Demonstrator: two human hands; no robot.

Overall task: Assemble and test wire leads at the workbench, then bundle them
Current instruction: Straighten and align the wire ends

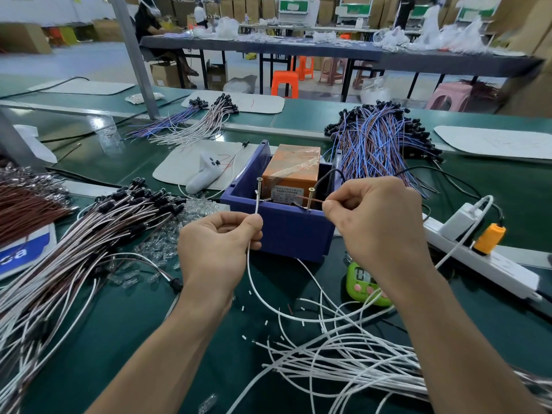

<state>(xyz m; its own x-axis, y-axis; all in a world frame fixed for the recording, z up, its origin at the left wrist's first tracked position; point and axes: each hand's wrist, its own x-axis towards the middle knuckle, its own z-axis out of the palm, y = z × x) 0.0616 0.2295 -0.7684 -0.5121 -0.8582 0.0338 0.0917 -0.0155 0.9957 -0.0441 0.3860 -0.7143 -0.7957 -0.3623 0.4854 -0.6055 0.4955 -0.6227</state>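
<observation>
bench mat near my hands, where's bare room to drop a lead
Bare mat lies between the left forearm and the lead pile. Another strip sits beyond the power strip. Crowded right of centre with loose white wires.

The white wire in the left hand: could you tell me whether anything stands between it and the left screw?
Nothing visible does. The left hand pinches the white wire, whose end runs up beside the left screw on the blue box, apparently touching it.
</observation>
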